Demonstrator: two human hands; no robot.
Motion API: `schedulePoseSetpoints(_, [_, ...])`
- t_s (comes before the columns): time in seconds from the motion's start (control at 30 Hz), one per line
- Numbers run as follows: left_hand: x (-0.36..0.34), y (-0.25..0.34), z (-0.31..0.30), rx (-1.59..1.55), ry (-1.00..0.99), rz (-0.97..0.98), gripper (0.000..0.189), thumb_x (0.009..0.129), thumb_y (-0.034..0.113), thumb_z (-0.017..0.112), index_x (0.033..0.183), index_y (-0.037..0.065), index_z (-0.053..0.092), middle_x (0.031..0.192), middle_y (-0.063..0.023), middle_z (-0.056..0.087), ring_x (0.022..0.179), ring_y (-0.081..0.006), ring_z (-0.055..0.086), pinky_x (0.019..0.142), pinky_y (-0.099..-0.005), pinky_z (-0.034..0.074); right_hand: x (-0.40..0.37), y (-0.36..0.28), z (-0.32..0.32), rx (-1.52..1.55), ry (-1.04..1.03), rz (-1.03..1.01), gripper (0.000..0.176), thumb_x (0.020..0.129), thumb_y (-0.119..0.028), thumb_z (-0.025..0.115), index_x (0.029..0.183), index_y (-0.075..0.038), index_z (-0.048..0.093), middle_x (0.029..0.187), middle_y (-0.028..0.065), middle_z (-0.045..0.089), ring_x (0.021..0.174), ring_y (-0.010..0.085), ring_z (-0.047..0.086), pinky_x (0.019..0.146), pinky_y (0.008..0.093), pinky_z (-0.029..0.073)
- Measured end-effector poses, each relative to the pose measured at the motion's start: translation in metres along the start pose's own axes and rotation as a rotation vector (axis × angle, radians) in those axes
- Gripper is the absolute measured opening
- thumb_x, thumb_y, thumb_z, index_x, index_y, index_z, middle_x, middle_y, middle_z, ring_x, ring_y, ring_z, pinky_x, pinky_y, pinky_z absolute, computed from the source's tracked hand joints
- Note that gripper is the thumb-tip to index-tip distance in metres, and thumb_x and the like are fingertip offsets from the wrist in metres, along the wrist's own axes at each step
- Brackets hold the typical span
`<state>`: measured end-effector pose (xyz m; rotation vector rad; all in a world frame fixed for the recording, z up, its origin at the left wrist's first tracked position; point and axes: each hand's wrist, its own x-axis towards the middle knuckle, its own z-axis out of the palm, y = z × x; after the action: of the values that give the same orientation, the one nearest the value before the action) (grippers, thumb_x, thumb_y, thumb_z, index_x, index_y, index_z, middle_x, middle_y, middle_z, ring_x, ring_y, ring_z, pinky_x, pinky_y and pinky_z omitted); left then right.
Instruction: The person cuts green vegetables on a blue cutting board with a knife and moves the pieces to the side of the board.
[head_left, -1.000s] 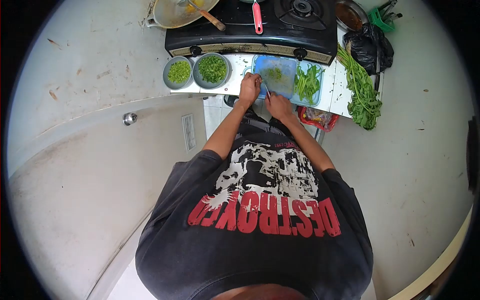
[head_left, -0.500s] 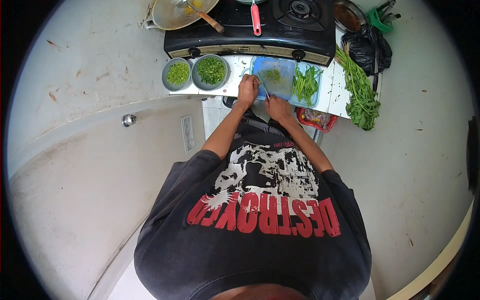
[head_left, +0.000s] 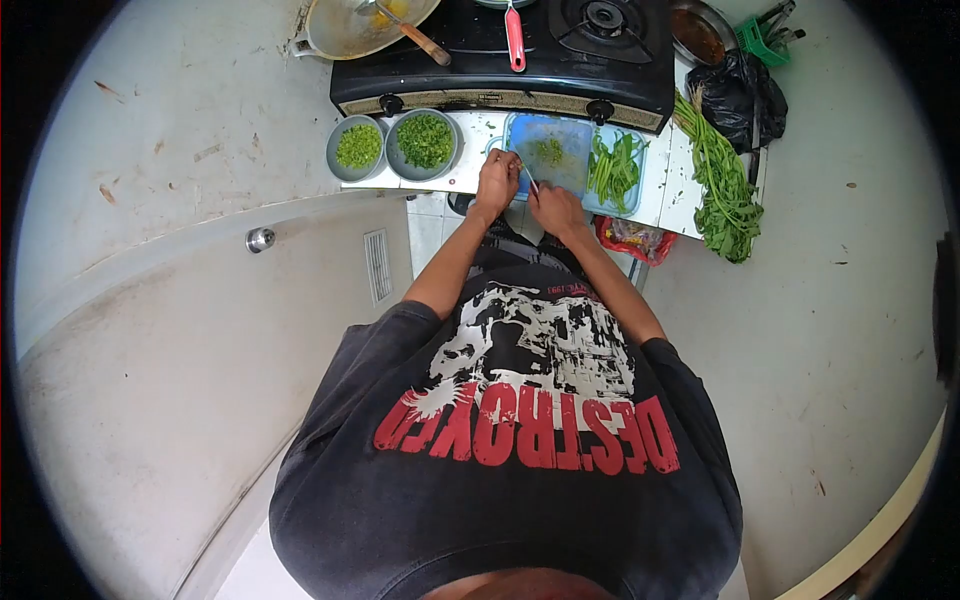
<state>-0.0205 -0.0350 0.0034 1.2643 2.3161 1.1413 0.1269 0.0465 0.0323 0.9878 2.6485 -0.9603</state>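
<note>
My right hand (head_left: 557, 209) is closed around the handle of a knife (head_left: 529, 176), whose blade points up and left toward my left hand. At the left edge of the blue cutting board (head_left: 572, 138), my left hand (head_left: 497, 178) has its fingers pinched together by the blade. Whatever they hold is too small to make out. A small pile of chopped greens (head_left: 548, 150) lies on the board. Cut leafy stems (head_left: 613, 166) rest to its right on a light-blue tray (head_left: 631, 206).
Two grey bowls of chopped greens, one lighter (head_left: 358, 147) and one darker (head_left: 424, 141), stand left of the board. Behind is a black gas stove (head_left: 480, 75) with a wok (head_left: 345, 30) and a red-handled pan (head_left: 515, 40). Long leafy greens (head_left: 725, 190) and a black bag (head_left: 745, 100) lie right.
The knife blade has tilted slightly and sits a little differently between my hands. Both hands otherwise stay at the board's front edge; the view has shifted very slightly.
</note>
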Motion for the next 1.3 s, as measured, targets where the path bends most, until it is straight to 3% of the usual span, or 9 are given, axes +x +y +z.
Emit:
schedulePoseSetpoints(0.4, [-0.001,0.005,0.000,-0.047,-0.016,-0.063,0.012,0.084,-0.007,0.063,0.094,-0.001,0.067,0.087,-0.0168,0.063,0.080,-0.0348,0.064,0.074,-0.0416,0.053,0.002,0.016,-0.010,0.045,0.025,0.111,0.039,0.097,-0.036,0.056,0.100,0.000,0.068,0.086,0.0271,0.071,0.084,0.0451,0.070,0.078,0.0544,0.056])
schedulePoseSetpoints(0.6, [0.007,0.011,-0.004,0.212,-0.037,0.120,0.008,0.087,-0.003,0.063,0.094,-0.001,0.066,0.088,-0.0196,0.063,0.083,-0.0375,0.064,0.074,-0.0432,0.053,-0.009,0.024,-0.009,0.050,0.115,0.075,0.038,0.097,-0.038,0.057,0.098,-0.002,0.066,0.081,0.0259,0.070,0.077,0.0458,0.069,0.073,0.0549,0.056])
schedulePoseSetpoints(0.7, [0.013,0.009,0.000,0.014,-0.066,0.047,0.005,0.088,-0.001,0.059,0.089,-0.001,0.064,0.085,-0.0217,0.060,0.080,-0.0419,0.060,0.074,-0.0487,0.051,-0.008,0.026,-0.018,0.052,0.169,0.063,0.038,0.097,-0.040,0.058,0.097,-0.003,0.066,0.078,0.0247,0.070,0.073,0.0453,0.069,0.071,0.0549,0.055])
schedulePoseSetpoints(0.9, [0.020,0.014,-0.003,-0.054,-0.075,-0.023,0.010,0.089,0.001,0.058,0.092,0.000,0.067,0.086,-0.0222,0.062,0.081,-0.0404,0.062,0.073,-0.0477,0.051,-0.025,0.039,-0.044,0.077,0.231,0.029,0.040,0.095,-0.044,0.062,0.092,-0.005,0.066,0.072,0.0217,0.069,0.071,0.0428,0.069,0.066,0.0525,0.054])
schedulePoseSetpoints(1.03, [0.021,0.042,-0.019,-0.044,-0.064,0.088,0.018,0.090,0.002,0.058,0.105,0.002,0.066,0.085,-0.0193,0.063,0.077,-0.0395,0.062,0.072,-0.0461,0.051,-0.039,0.049,-0.058,0.059,0.233,0.010,0.038,0.093,-0.045,0.065,0.091,-0.007,0.067,0.074,0.0194,0.070,0.072,0.0410,0.070,0.066,0.0510,0.055])
schedulePoseSetpoints(1.07, [0.019,0.052,-0.025,-0.032,-0.131,0.155,0.031,0.091,0.005,0.057,0.120,0.007,0.065,0.091,-0.0200,0.066,0.080,-0.0407,0.065,0.075,-0.0471,0.053,-0.041,0.051,-0.060,0.054,0.229,0.000,0.038,0.092,-0.045,0.066,0.092,-0.007,0.067,0.076,0.0187,0.071,0.073,0.0404,0.070,0.066,0.0507,0.055])
schedulePoseSetpoints(1.17, [0.020,0.073,-0.036,0.033,-0.484,0.282,0.041,0.091,0.008,0.057,0.131,0.014,0.063,0.101,-0.0223,0.069,0.087,-0.0420,0.067,0.079,-0.0489,0.055,-0.048,0.050,-0.075,0.062,0.249,-0.034,0.035,0.091,-0.042,0.068,0.091,-0.007,0.067,0.077,0.0179,0.071,0.073,0.0390,0.070,0.065,0.0499,0.055])
schedulePoseSetpoints(1.2, [0.024,0.077,-0.036,0.090,-0.610,0.256,0.052,0.091,0.009,0.055,0.141,0.019,0.057,0.108,-0.0233,0.070,0.092,-0.0423,0.068,0.082,-0.0499,0.056,-0.050,0.051,-0.080,0.051,0.255,-0.048,0.034,0.091,-0.042,0.068,0.092,-0.008,0.068,0.077,0.0178,0.071,0.073,0.0389,0.070,0.065,0.0498,0.055])
schedulePoseSetpoints(1.3, [0.035,0.069,-0.031,0.113,-0.570,0.361,0.057,0.090,0.007,0.054,0.145,0.021,0.052,0.107,-0.0227,0.070,0.090,-0.0425,0.068,0.082,-0.0497,0.056,-0.058,0.055,-0.092,0.010,0.263,-0.072,0.033,0.090,-0.041,0.069,0.092,-0.008,0.069,0.077,0.0178,0.071,0.072,0.0387,0.070,0.064,0.0495,0.055])
